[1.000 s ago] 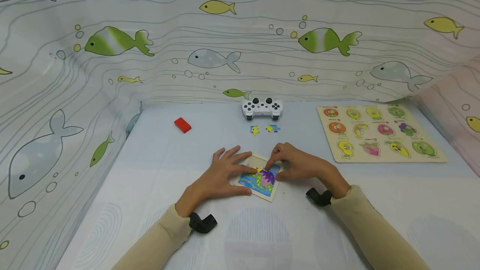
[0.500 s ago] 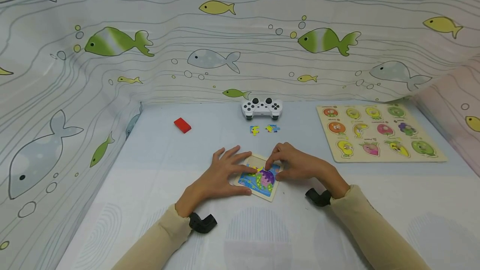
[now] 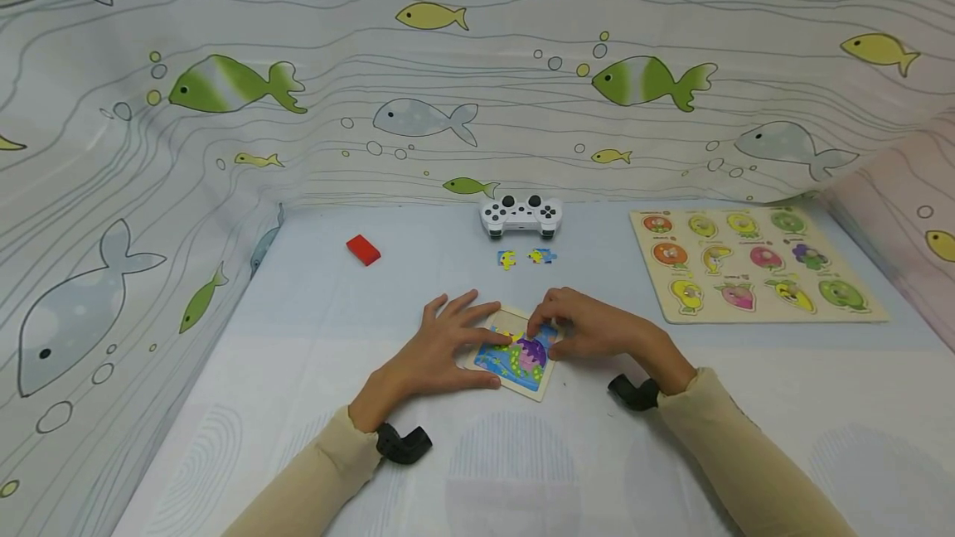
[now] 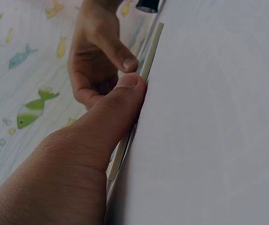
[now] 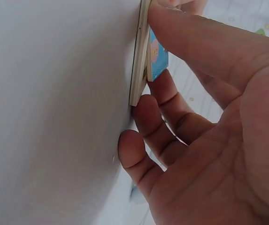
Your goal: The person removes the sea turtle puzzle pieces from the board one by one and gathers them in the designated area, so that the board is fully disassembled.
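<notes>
A small jigsaw puzzle (image 3: 531, 353) in a pale wooden frame lies on the table, showing a purple and pink figure on blue. My left hand (image 3: 457, 346) rests over its left side with fingers spread; the thumb (image 4: 129, 84) touches the frame's edge in the left wrist view. At the puzzle's upper right, my right hand (image 3: 589, 326) pinches a blue puzzle piece (image 5: 158, 56) between thumb and fingers. The right wrist view shows this piece tilted up from the frame (image 5: 136, 89). Two loose puzzle pieces (image 3: 543, 255) lie beyond the hands.
A white game controller (image 3: 521, 216) sits at the back of the table. To its left lies a red block (image 3: 363, 249). A wooden fruit puzzle board (image 3: 753, 268) lies at the right. Fish-patterned cloth (image 3: 477, 65) hangs behind the table.
My right index finger has dipped slightly at the puzzle's upper right, and the piece there shows a little differently. My left hand and the frame have stayed in place.
</notes>
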`<state>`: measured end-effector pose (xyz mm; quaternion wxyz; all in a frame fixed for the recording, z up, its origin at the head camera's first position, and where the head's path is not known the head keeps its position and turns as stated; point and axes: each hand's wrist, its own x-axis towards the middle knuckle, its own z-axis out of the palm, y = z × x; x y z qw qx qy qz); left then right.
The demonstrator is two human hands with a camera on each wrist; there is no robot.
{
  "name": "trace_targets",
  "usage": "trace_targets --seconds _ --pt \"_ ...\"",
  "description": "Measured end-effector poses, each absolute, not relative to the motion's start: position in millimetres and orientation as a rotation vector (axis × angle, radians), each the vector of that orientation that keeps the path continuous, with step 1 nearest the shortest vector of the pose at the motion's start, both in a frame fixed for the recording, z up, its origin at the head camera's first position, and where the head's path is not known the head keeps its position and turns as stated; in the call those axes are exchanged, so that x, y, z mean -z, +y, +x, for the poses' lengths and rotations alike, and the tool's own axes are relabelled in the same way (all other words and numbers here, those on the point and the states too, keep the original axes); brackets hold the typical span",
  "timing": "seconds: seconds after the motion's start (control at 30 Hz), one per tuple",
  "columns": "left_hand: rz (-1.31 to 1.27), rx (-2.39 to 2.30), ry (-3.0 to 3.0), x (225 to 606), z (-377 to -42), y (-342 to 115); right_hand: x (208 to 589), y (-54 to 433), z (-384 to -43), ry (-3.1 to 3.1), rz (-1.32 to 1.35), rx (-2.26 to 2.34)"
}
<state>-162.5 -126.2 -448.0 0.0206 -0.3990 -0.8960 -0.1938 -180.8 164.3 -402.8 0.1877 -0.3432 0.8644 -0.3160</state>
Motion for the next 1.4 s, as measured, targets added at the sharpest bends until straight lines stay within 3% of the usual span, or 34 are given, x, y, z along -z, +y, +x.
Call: trace_targets --seconds 1.4 --pt "-1.211 0.621 -2.806 446.2 -160.9 -124.9 403.6 165.0 -183.6 2.485 -0.913 0.89"
